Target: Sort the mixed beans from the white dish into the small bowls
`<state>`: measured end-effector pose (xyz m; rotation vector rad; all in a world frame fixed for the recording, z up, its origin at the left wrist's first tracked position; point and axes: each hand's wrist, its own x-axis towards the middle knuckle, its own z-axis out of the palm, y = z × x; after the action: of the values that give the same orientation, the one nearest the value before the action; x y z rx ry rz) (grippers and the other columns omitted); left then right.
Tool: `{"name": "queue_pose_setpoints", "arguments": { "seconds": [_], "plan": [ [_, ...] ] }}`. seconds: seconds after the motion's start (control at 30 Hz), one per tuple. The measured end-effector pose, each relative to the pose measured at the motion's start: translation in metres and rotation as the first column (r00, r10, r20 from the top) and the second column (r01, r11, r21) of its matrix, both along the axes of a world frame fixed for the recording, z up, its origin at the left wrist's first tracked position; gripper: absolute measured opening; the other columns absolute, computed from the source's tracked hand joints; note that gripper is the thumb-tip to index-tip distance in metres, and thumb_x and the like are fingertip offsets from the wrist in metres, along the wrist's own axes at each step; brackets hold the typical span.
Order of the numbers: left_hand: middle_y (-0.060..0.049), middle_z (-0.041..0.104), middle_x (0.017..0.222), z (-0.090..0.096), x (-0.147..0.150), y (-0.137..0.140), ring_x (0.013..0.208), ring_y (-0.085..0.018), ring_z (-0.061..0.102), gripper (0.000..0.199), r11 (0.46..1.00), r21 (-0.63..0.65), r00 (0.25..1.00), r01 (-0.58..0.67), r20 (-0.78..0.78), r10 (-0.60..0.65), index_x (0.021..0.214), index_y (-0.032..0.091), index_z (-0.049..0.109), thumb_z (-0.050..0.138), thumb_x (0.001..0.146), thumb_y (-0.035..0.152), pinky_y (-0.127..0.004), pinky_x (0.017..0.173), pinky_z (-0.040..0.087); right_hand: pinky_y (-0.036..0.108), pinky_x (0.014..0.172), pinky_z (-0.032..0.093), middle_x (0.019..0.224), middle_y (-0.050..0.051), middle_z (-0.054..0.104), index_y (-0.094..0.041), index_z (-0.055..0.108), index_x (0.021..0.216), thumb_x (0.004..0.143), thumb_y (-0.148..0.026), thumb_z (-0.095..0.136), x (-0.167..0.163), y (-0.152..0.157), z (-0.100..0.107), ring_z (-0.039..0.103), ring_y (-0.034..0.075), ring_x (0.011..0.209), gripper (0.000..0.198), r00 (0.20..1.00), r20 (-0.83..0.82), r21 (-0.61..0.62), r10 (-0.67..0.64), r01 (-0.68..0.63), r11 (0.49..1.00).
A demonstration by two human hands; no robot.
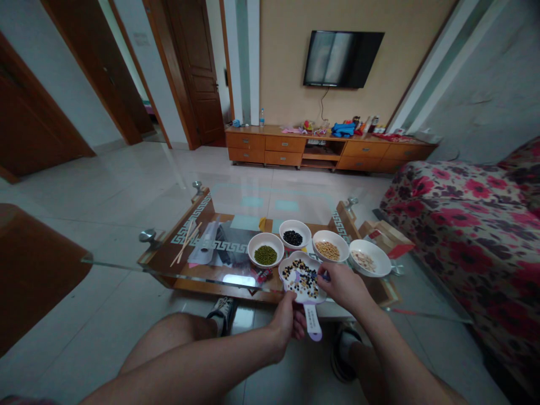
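glass bench, tiled floor around it. left hand has the dish gripped by its near left rim, thumb on top, beside the handle. right hand is over the dish's right side, fingertips drawn into a pinch, can't tell if anything's between them. dish is at the bench's near edge, mixed beans spread across it. imo keep it level, pinch lightly, one bean at a time, and mind the bowl of tan beans near that wrist. bowl of green beans is further left.

4 bowls on the table, beyond the dish; chopsticks left; sofa right
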<state>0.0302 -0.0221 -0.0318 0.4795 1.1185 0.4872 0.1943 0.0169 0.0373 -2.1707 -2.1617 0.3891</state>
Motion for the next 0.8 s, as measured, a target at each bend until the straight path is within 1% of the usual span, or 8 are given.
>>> {"name": "queue_pose_setpoints", "arguments": {
  "seconds": [0.13, 0.37, 0.47, 0.63, 0.8],
  "plan": [
    [0.0, 0.049, 0.047, -0.0001, -0.0003, -0.0006, 0.037, -0.01, 0.04, 0.06, 1.0, 0.008, 1.0, 0.002, 0.013, -0.002, 0.06, 0.015, 0.054, 0.016, 0.094, 0.046, -0.025, 0.046, 0.023, 0.024, 0.061, 0.033, 0.089, 0.005, 0.071, -0.023, 0.067, 0.086, 0.083, -0.034, 0.054, -0.0002, -0.0005, 0.0015, 0.064, 0.018, 0.083, 0.018, 1.0, -0.007, -0.002, -0.002, 0.002, 1.0],
    [0.0, 0.05, 0.049, 0.0048, -0.0011, -0.0014, 0.037, -0.01, 0.04, 0.06, 1.0, 0.003, 1.0, -0.002, -0.008, 0.002, 0.063, 0.015, 0.055, 0.016, 0.094, 0.047, -0.025, 0.047, 0.022, 0.024, 0.062, 0.034, 0.089, 0.005, 0.07, -0.022, 0.067, 0.086, 0.084, -0.034, 0.054, 0.0005, -0.0002, 0.0007, 0.063, 0.017, 0.082, 0.018, 1.0, -0.002, -0.002, -0.003, 0.003, 1.0],
    [-0.001, 0.051, 0.05, 0.0037, -0.001, -0.0016, 0.038, -0.01, 0.04, 0.059, 1.0, 0.004, 1.0, -0.011, 0.003, 0.011, 0.063, 0.015, 0.055, 0.018, 0.093, 0.05, -0.025, 0.048, 0.022, 0.025, 0.062, 0.034, 0.089, 0.005, 0.071, -0.022, 0.068, 0.085, 0.084, -0.034, 0.054, 0.0005, -0.0006, 0.0007, 0.064, 0.018, 0.082, 0.018, 1.0, -0.005, 0.009, 0.001, -0.001, 1.0],
    [-0.001, 0.05, 0.049, 0.0025, -0.0017, -0.0016, 0.038, -0.01, 0.039, 0.058, 1.0, 0.009, 1.0, 0.0, 0.01, 0.0, 0.061, 0.016, 0.054, 0.021, 0.091, 0.053, -0.025, 0.048, 0.023, 0.024, 0.061, 0.033, 0.089, 0.006, 0.071, -0.021, 0.068, 0.086, 0.084, -0.032, 0.055, -0.0004, -0.0005, 0.0026, 0.065, 0.018, 0.083, 0.017, 1.0, -0.002, -0.013, -0.002, 0.002, 1.0],
    [0.0, 0.051, 0.05, 0.0011, -0.0017, -0.0016, 0.038, -0.01, 0.039, 0.058, 1.0, 0.015, 1.0, -0.009, 0.011, 0.009, 0.065, 0.015, 0.056, 0.023, 0.09, 0.054, -0.025, 0.048, 0.023, 0.024, 0.062, 0.034, 0.089, 0.006, 0.071, -0.022, 0.068, 0.085, 0.085, -0.032, 0.053, 0.0, -0.0004, 0.0019, 0.064, 0.018, 0.082, 0.018, 1.0, 0.008, -0.002, 0.006, -0.006, 1.0]
  ]
}}
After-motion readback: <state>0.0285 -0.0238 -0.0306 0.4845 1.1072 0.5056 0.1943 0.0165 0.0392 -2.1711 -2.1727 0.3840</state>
